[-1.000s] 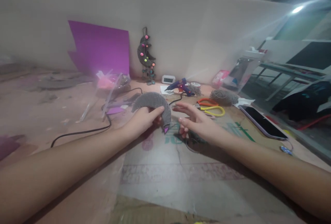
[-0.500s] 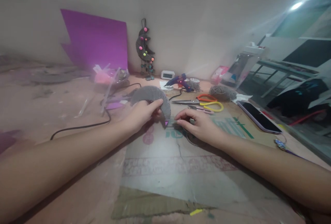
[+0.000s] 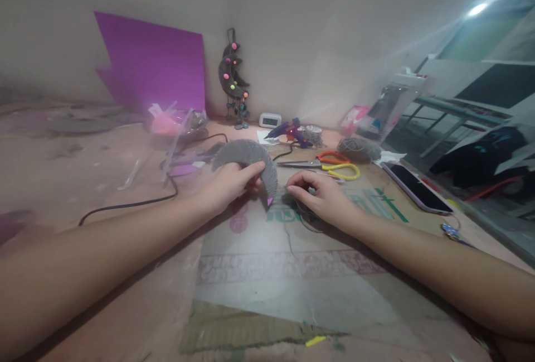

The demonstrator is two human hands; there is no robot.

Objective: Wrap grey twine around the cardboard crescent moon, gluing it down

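My left hand (image 3: pixel 240 181) is closed on a grey crescent moon (image 3: pixel 246 151) that looks wrapped in yarn, with its thumb on the front face. A small purple patch shows at the crescent's lower tip. To the right, my right hand (image 3: pixel 320 194) is pinched, fingertips a short way from that tip. Grey yarn (image 3: pixel 311 227) loops out beneath this hand and seems to run into its fingers; the pinch point itself is too small to make out. Both hands are over a printed cardboard sheet (image 3: pixel 251 289).
Scissors (image 3: pixel 343 170) with orange and yellow handles lie beyond my right hand. Behind are a glue gun (image 3: pixel 288 130), a small clock (image 3: pixel 270 120) and a yarn ball (image 3: pixel 358 149). A phone (image 3: pixel 416 188) lies right. A decorated moon hanging (image 3: pixel 234 75) and purple sheet (image 3: pixel 159 66) stand against the wall.
My right hand has shifted slightly right and up, away from the crescent's tip, and the yarn loop under it has moved. My left hand keeps its hold with almost no movement.
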